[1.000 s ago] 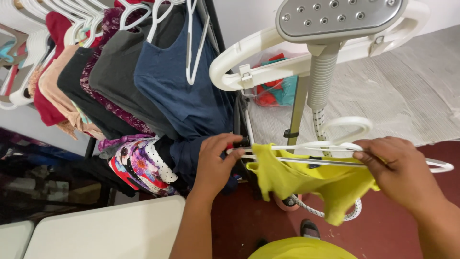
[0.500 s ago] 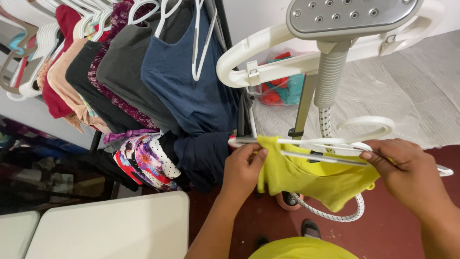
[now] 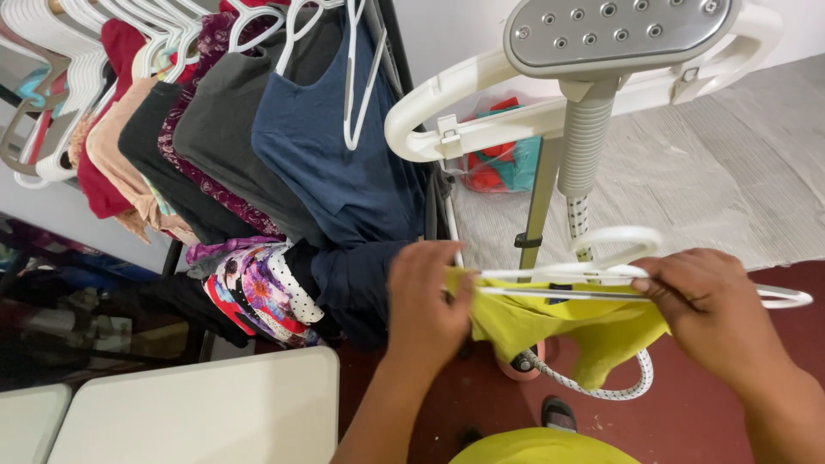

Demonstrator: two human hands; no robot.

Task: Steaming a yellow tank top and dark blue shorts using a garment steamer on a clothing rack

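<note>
A yellow-green garment (image 3: pixel 563 331) hangs on a white plastic hanger (image 3: pixel 601 266) held level in front of me. My left hand (image 3: pixel 425 296) grips the garment's left shoulder at the hanger's left end. Over on the other side, my right hand (image 3: pixel 709 309) holds the hanger's right arm and the cloth there. The hanger's right tip (image 3: pixel 795 298) sticks out past that hand. Just behind the hanger stands a garment steamer, its grey perforated head (image 3: pixel 614 34) on a white frame and a pole (image 3: pixel 541 202).
A clothes rack at the left carries a navy top (image 3: pixel 344 163), a dark grey one (image 3: pixel 228 146) and several others on white hangers. Patterned clothes (image 3: pixel 258 288) lie under it. A white table (image 3: pixel 198 412) is near left. The steamer hose (image 3: pixel 593 391) loops on the red floor.
The view has shifted slightly. My left hand has slid rightward along the garment's left shoulder, and the hanger with the garment sits a little lower and steadier between both hands.
</note>
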